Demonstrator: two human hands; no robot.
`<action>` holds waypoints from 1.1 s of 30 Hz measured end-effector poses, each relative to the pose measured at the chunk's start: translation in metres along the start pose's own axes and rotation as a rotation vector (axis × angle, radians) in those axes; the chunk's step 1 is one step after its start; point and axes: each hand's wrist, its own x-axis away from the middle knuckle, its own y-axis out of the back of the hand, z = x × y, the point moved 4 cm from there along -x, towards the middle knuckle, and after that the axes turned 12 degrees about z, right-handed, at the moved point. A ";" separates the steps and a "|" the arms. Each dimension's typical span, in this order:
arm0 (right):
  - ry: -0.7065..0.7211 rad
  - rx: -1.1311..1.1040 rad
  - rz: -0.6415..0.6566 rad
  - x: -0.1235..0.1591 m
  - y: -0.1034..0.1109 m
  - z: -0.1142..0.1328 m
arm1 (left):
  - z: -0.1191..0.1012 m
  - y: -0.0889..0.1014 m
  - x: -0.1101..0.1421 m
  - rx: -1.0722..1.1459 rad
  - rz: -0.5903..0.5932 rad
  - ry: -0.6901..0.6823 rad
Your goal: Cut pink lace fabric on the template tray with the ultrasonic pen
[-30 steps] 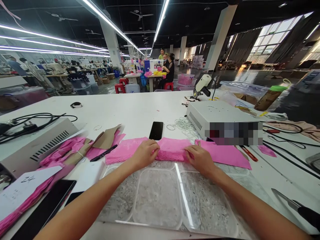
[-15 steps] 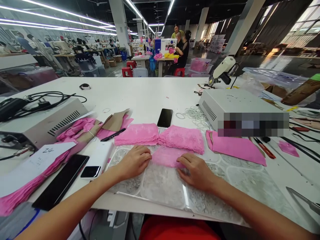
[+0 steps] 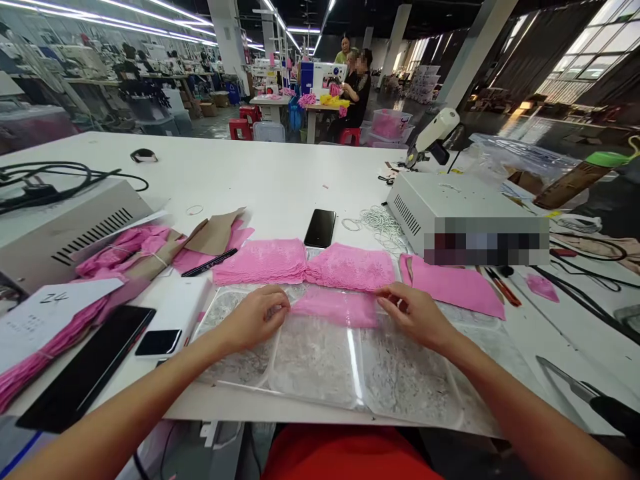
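Note:
A thin, sheer pink fabric piece (image 3: 336, 309) lies on the clear mat (image 3: 317, 360) in front of me. My left hand (image 3: 263, 315) is at its left tip, fingers curled and thumb close to them. At the upper right corner of the piece, by the stack's edge, are the thumb and forefinger of my right hand (image 3: 417, 312); the exact contact is hard to make out. Just behind lie two stacks of pink lace pieces, a left stack (image 3: 263, 261) and a right stack (image 3: 351, 267), touching in the middle.
Behind the stacks are a phone (image 3: 321, 228) and loose elastic loops (image 3: 381, 225). Pink fabric on card (image 3: 453, 285) lies right, before a grey machine box (image 3: 430, 207). Scissors (image 3: 575, 383) lie far right. Bundled pink fabric (image 3: 125, 250) and a white box (image 3: 185, 307) are left.
My right hand has moved from over the right end of the sheer piece to its upper right corner. My left hand stays at the left tip. The camera view has shifted slightly.

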 end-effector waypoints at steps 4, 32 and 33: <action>0.180 0.053 0.023 0.015 -0.009 0.022 | 0.003 -0.002 -0.001 0.037 0.029 0.070; 0.024 -0.144 0.265 0.021 -0.012 0.008 | -0.004 -0.005 0.003 0.080 0.157 0.037; 0.027 -0.140 0.261 0.023 -0.010 0.010 | -0.005 -0.005 0.004 0.073 0.159 0.033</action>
